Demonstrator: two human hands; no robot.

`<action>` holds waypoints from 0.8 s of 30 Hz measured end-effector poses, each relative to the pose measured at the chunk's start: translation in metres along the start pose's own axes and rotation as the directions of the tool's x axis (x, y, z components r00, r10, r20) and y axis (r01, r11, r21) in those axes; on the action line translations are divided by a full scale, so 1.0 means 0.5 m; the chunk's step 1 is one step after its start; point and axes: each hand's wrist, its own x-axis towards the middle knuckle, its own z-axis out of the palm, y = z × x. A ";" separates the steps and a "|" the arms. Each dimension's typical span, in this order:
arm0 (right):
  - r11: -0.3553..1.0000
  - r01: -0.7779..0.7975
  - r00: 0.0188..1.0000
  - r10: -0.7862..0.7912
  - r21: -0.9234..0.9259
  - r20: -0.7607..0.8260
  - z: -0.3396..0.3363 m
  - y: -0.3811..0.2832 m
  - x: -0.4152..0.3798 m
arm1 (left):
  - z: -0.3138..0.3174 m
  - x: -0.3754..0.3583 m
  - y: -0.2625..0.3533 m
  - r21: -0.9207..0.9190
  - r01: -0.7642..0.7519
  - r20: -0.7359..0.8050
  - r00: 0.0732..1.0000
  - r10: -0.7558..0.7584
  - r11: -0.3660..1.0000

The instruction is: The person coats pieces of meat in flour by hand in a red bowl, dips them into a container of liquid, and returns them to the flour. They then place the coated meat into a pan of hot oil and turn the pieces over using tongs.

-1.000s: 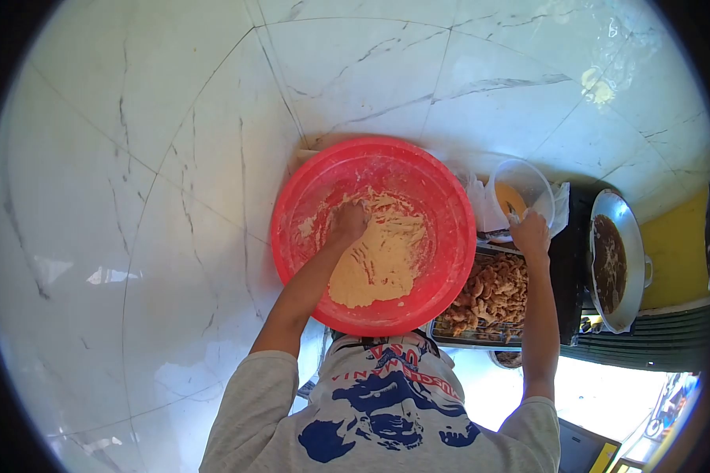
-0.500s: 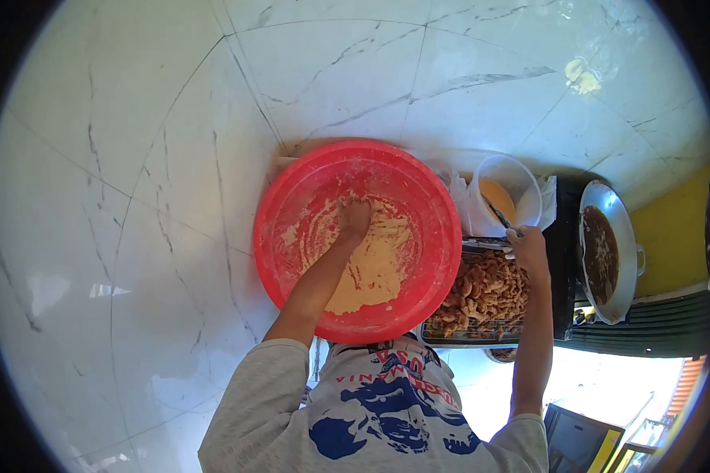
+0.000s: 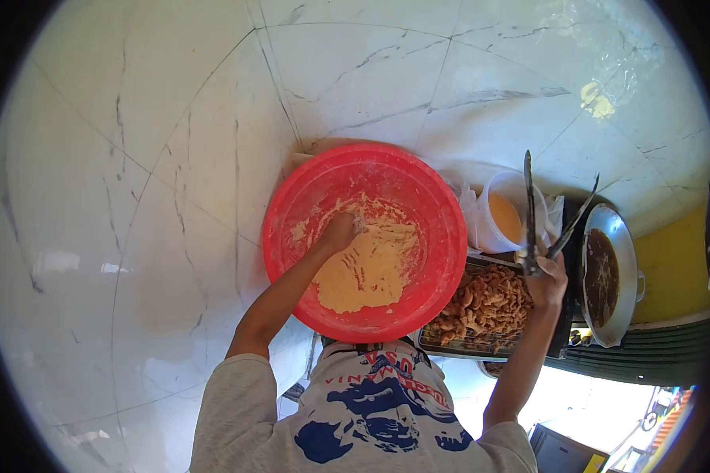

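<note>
My left hand (image 3: pixel 343 231) is inside a big red basin (image 3: pixel 442 260), its fingers curled and dusted with flour. Whatever they may hold is hidden. Pale yellowish flour (image 3: pixel 359 276) covers the basin's bottom, with finger furrows across it. To the right, my right hand (image 3: pixel 549 284) grips a pair of metal tongs (image 3: pixel 530 205) by the handle end. The tongs' two arms point away from me and stand spread apart, with nothing between the tips. Below them, a tray of fried, browned pieces (image 3: pixel 489 303) lies beside the basin.
A clear plastic tub (image 3: pixel 489 229) with orange-yellow liquid stands behind the tray. At the far right, a wide metal pan (image 3: pixel 627 276) holds dark, foamy oil (image 3: pixel 601 276). Marbled white tiles (image 3: pixel 371 79) form the wall behind the basin.
My right hand has lifted the tongs out of the tub's mouth and swung them right, their arms now spread. My left hand has shifted slightly left and nearer me within the basin.
</note>
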 end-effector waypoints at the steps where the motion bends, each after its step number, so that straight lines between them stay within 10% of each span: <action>1: 0.994 -0.064 0.998 0.064 0.092 0.011 0.036 0.017 0.013 | -0.009 -0.008 0.007 -0.063 0.021 0.084 0.996 -0.016 0.998; 6: 0.902 -0.411 0.904 0.384 0.135 0.188 0.014 0.139 0.119 | -0.018 -0.052 0.009 -0.201 -0.036 0.118 0.991 0.061 0.979; 8: 0.662 -0.500 0.794 0.608 -0.558 0.010 0.041 0.159 0.135 | -0.029 -0.064 0.006 -0.177 -0.062 0.144 0.986 0.088 0.982; 12: 0.235 0.181 0.835 0.477 -0.955 0.276 0.099 0.237 0.108 | -0.038 -0.084 -0.008 -0.200 -0.042 0.142 0.987 0.071 0.979; 18: 0.015 0.450 0.749 0.539 -0.893 0.386 0.155 0.261 0.090 | -0.068 -0.116 0.027 -0.210 -0.038 0.116 0.991 0.064 0.977; 24: 0.043 0.403 0.727 0.591 -0.914 0.348 0.154 0.296 0.102 | -0.091 -0.132 0.042 -0.299 0.119 0.191 0.980 -0.063 0.947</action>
